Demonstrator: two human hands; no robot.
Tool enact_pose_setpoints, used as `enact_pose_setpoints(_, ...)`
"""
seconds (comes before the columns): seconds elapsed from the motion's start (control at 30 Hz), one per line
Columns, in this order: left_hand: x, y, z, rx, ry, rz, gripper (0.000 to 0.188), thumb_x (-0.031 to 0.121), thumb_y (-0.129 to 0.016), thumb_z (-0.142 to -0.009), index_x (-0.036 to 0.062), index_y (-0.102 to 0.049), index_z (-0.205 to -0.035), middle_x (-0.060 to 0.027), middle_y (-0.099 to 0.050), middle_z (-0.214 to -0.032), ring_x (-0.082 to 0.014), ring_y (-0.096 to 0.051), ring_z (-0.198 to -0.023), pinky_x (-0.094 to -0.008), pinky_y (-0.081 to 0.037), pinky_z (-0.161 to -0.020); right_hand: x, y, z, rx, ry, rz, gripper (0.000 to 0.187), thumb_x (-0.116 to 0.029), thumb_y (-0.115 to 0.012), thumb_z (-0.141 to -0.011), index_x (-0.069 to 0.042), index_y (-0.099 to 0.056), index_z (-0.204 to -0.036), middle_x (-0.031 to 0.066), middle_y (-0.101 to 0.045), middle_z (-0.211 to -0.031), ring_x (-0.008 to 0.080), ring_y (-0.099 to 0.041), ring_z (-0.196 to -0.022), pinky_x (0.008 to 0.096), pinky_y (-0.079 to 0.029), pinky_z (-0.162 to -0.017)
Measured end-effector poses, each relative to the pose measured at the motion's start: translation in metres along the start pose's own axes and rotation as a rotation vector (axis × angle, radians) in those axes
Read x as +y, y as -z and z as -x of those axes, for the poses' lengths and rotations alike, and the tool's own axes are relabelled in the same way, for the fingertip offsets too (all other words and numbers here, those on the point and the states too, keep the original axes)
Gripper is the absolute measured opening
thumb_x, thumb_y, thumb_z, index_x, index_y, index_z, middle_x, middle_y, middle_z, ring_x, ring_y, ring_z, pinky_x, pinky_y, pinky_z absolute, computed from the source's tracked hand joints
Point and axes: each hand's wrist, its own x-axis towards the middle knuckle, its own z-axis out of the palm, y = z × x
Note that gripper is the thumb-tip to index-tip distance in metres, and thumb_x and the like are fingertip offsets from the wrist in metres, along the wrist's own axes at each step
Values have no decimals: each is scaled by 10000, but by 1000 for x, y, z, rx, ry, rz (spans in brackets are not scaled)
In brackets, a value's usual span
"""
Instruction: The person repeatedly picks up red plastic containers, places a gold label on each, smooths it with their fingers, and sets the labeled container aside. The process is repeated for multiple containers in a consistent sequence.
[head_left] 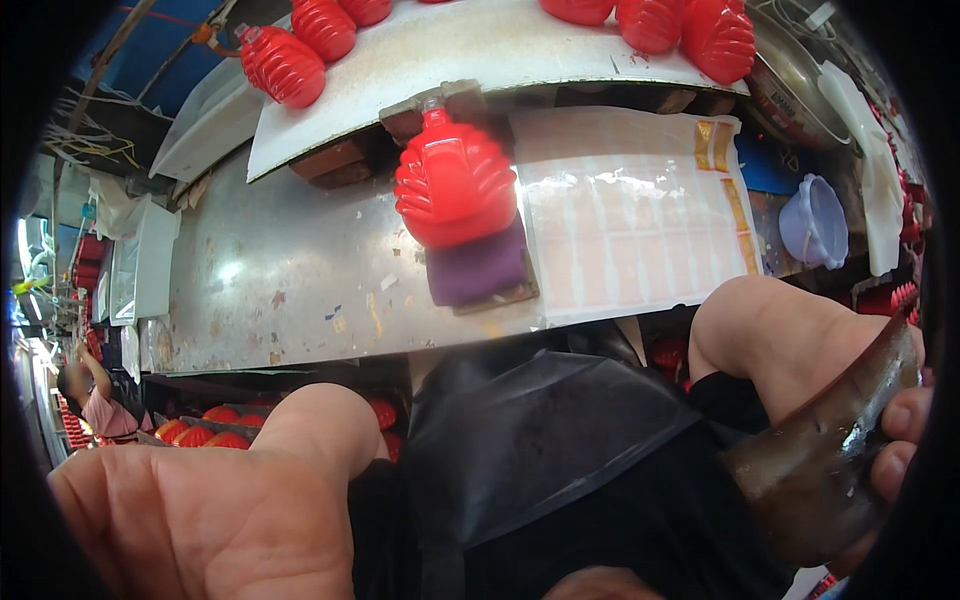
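My left hand (pixel 210 520) is at the lower left with its palm showing. Its fingers fall outside the picture, so I cannot see whether it holds anything. At the right edge my right hand (pixel 900 450) has its fingers curled against a brown, glossy, curved piece (pixel 810 465), whose kind I cannot make out. Ahead, a red ribbed plastic bottle-shaped piece (pixel 455 190) with a clear neck lies on a purple padded block (pixel 478 262). Neither hand touches it. Beside the block lies a pale translucent sheet (pixel 620 235) with gold stickers (pixel 712 145) along its right side.
A metal worktable (pixel 290 270) lies ahead. Behind it, a raised white board (pixel 440 50) carries several red ribbed pieces (pixel 283 66). A lilac bucket (pixel 815 222) stands right, and a white bin (pixel 145 260) left. Red pieces (pixel 195 435) sit below the table. Another person (pixel 110 400) is far left.
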Motion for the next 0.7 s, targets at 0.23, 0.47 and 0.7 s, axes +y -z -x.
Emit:
enact_pose_setpoints(0.23,1,1,2,6,12,-11,283,218,-711,-966,141,-698,-1238,-16,-661,-1144,-215,-594,-1043,-351,-425,-991,-1,-4,3,-18,0,20,98,-246,-705,-938,-251,-636,-1008,-106,-528,-865,-2,-508,-701,176,-368,-669)
enact_pose_setpoints(0.47,2,2,5,9,19,-33,305,212,-705,-962,120,-688,-1252,-41,-656,-1172,-232,-593,-1071,-361,-426,-1004,1,-7,7,-30,3,36,70,-238,-670,-964,-233,-611,-1003,-95,-515,-856,5,-504,-698,178,-371,-671)
enact_pose_setpoints(0.7,3,2,7,17,5,-40,327,207,-699,-958,99,-678,-1266,-67,-650,-1200,-249,-591,-1098,-371,-427,-1018,2,-10,8,-31,13,61,51,-230,-634,-990,-215,-586,-998,-83,-502,-847,13,-500,-694,180,-375,-673)
